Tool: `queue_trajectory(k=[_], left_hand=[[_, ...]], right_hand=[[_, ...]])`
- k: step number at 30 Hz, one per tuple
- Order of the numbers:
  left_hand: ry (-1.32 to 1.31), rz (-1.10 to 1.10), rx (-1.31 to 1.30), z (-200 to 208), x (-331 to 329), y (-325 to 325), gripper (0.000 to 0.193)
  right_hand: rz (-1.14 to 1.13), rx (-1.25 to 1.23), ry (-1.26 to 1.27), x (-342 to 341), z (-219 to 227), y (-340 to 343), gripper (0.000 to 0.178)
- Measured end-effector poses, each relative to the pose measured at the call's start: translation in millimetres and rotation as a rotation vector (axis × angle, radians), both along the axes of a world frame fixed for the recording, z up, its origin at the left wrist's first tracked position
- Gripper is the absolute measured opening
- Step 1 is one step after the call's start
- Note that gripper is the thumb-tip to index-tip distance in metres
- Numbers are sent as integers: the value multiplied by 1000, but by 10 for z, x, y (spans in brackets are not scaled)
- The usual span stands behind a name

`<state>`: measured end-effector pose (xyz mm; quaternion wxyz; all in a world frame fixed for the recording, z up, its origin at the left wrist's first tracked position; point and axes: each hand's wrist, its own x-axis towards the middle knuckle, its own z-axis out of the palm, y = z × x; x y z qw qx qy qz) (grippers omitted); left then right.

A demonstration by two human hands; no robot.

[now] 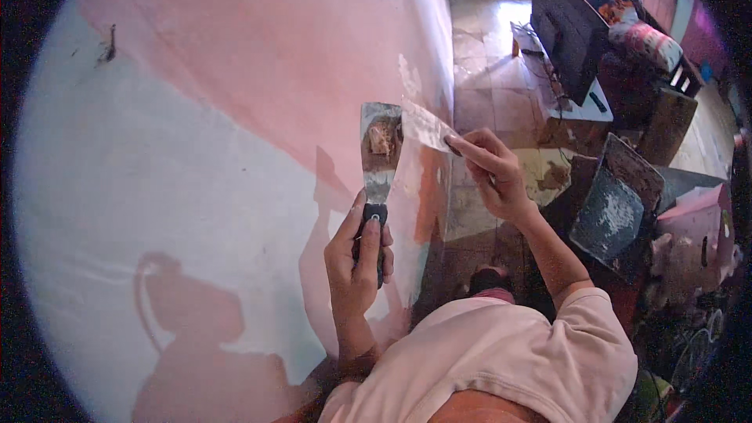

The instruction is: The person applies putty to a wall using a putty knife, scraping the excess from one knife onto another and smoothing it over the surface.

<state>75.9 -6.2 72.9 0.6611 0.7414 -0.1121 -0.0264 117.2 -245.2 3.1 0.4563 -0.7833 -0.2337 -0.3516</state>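
In front of the wall, my left hand is closed around the black handle of a putty knife, its blade pointing up. A lump of brownish filler sits on that blade. My right hand pinches a thin, flat, whitish-smeared scraper blade between thumb and fingers. Its far end is at the right edge of the putty knife's blade; whether they touch I cannot tell. Any handle on this second blade is hidden or absent.
The wall is pink above and pale below, with an orange patch near its edge. To the right, a dark flat screen stands on a low table. Nearer are a grey-smeared board and piled items. Tiled floor runs between.
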Motion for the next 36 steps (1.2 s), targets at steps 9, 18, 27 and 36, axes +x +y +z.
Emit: queue_trajectory(k=[9, 18, 27, 36], left_hand=[[70, -103, -142, -57, 77, -129, 42], [120, -131, -163, -188, 191, -153, 42], [204, -139, -207, -378, 256, -139, 42], [117, -141, -184, -195, 191, -89, 41]], right_hand=[[-283, -171, -174, 30, -49, -75, 46], [-300, -299, -47, -65, -208, -182, 49], [-252, -352, 19, -208, -331, -292, 62], [63, 420, 504, -429, -470, -556, 36]])
